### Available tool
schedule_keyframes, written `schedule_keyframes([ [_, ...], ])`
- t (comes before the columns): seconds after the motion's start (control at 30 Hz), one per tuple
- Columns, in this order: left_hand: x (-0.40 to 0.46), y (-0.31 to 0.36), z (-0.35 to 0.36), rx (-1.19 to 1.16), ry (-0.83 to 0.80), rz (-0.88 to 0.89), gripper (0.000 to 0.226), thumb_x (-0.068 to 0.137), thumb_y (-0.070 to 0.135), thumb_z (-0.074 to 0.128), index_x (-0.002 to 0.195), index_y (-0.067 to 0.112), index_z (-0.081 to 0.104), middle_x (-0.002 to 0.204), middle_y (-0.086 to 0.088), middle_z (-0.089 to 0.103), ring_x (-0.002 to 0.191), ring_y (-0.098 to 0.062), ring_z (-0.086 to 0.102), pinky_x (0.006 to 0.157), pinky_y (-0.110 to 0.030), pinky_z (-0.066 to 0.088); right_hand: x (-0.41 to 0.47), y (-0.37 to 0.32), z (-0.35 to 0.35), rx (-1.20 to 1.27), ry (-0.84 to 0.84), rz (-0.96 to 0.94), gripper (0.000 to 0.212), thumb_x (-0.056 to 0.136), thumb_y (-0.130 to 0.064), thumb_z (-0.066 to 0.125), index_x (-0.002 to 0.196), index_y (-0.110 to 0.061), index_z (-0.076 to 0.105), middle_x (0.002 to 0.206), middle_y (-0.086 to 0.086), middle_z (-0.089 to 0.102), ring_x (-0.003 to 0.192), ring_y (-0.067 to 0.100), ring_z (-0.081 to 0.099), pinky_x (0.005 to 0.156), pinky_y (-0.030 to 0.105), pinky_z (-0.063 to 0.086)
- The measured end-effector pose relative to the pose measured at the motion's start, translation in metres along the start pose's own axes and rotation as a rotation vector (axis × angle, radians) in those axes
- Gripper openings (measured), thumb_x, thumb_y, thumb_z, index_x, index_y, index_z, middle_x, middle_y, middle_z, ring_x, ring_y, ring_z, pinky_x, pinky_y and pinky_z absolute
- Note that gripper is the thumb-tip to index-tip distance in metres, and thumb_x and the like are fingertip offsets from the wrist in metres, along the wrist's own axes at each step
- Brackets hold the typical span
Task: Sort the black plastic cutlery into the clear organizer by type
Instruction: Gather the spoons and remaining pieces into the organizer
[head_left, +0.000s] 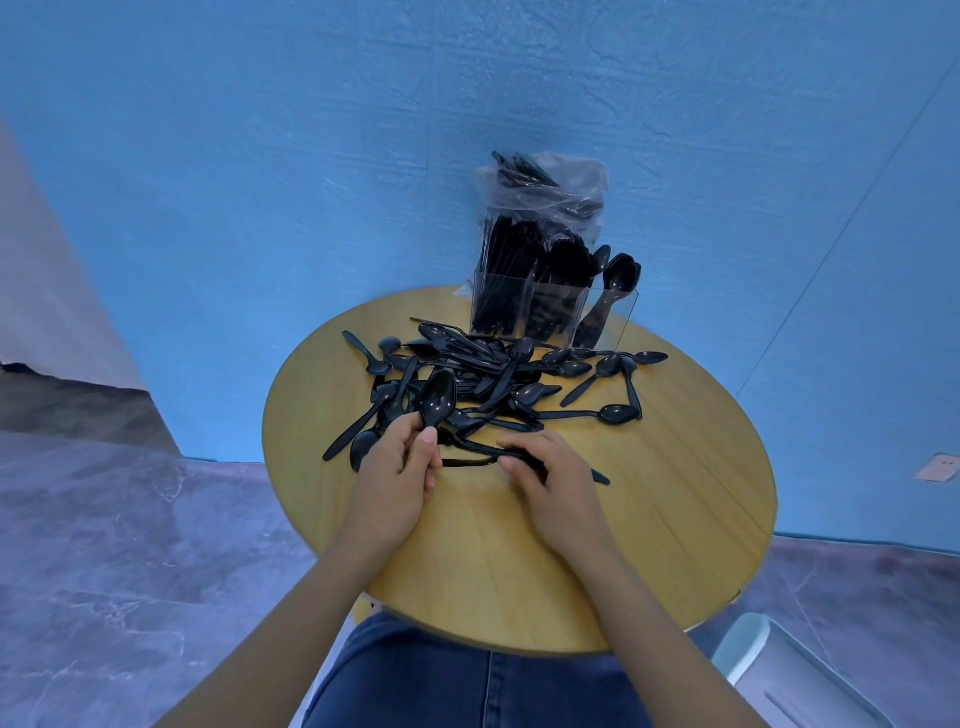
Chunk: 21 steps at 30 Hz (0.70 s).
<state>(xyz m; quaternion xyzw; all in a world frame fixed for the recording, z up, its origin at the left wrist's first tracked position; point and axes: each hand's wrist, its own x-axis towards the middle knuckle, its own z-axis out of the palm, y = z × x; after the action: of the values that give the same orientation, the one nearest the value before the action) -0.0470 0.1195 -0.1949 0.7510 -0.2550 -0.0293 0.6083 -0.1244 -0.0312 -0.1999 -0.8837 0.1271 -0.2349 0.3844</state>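
A heap of black plastic spoons (498, 379) lies across the far half of a round wooden table (675, 519). Behind it stands the clear organizer (613, 322), its left and middle compartments packed with black cutlery, its right one holding a few spoons. My left hand (395, 478) grips a black spoon (436, 397) by the handle, bowl pointing up and away. My right hand (550, 478) presses down on a thin black piece of cutlery (600, 477) at the near edge of the heap; its type is hidden under the fingers.
A clear plastic bag (545, 187) with more black cutlery rests on top of the organizer, against the blue wall. My legs in blue jeans (467, 686) are under the table's near edge. A pale chair or bin (779, 670) stands at lower right.
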Motion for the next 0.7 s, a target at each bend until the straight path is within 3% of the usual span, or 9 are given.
schedule_keyframes([
  [0.2, 0.001, 0.000, 0.001, -0.032, 0.074, -0.014, 0.023, 0.101, 0.020, 0.038, 0.083, 0.012, 0.050, 0.062, 0.002, 0.050, 0.052, -0.004, 0.047, 0.051, -0.015, 0.042, 0.000, 0.001, -0.008, 0.252, 0.076, 0.111, 0.019, 0.093, -0.017, 0.058, 0.090, -0.035, 0.064, 0.081, 0.000, 0.061, 0.064, 0.004, 0.056, 0.063, 0.017, 0.043],
  [0.37, 0.002, 0.002, 0.001, -0.092, 0.147, -0.072, 0.023, 0.101, 0.019, 0.036, 0.086, 0.009, 0.050, 0.062, -0.002, 0.051, 0.052, -0.009, 0.049, 0.050, -0.013, 0.043, 0.000, 0.003, -0.009, 0.298, 0.114, 0.163, 0.016, 0.096, -0.025, 0.052, 0.097, -0.022, 0.067, 0.054, -0.010, 0.056, 0.053, 0.003, 0.048, 0.059, 0.021, 0.040],
  [0.47, 0.003, 0.007, 0.006, -0.117, 0.129, -0.107, 0.022, 0.102, 0.021, 0.036, 0.089, 0.008, 0.050, 0.062, 0.000, 0.049, 0.048, -0.005, 0.044, 0.046, -0.013, 0.039, 0.000, 0.000, -0.007, 0.233, 0.101, 0.078, 0.015, 0.095, -0.023, 0.053, 0.090, -0.022, 0.067, 0.061, -0.021, 0.058, 0.060, -0.001, 0.051, 0.061, 0.013, 0.037],
  [0.53, 0.007, 0.011, 0.011, -0.144, 0.116, -0.139, 0.019, 0.102, 0.022, 0.037, 0.096, 0.010, 0.050, 0.063, 0.003, 0.048, 0.045, -0.001, 0.041, 0.043, -0.013, 0.037, 0.000, -0.002, -0.005, 0.157, 0.064, 0.004, 0.016, 0.095, -0.022, 0.054, 0.084, -0.022, 0.066, 0.066, -0.017, 0.059, 0.066, 0.001, 0.053, 0.061, 0.011, 0.036],
  [0.7, 0.018, 0.024, 0.021, -0.164, 0.077, -0.168, 0.028, 0.102, 0.029, 0.034, 0.086, 0.012, 0.051, 0.063, 0.005, 0.046, 0.045, -0.001, 0.039, 0.047, -0.018, 0.035, 0.005, -0.004, -0.007, 0.053, -0.046, -0.129, 0.025, 0.096, -0.021, 0.053, 0.074, -0.009, 0.059, 0.066, -0.001, 0.055, 0.065, 0.014, 0.048, 0.058, 0.018, 0.032],
])
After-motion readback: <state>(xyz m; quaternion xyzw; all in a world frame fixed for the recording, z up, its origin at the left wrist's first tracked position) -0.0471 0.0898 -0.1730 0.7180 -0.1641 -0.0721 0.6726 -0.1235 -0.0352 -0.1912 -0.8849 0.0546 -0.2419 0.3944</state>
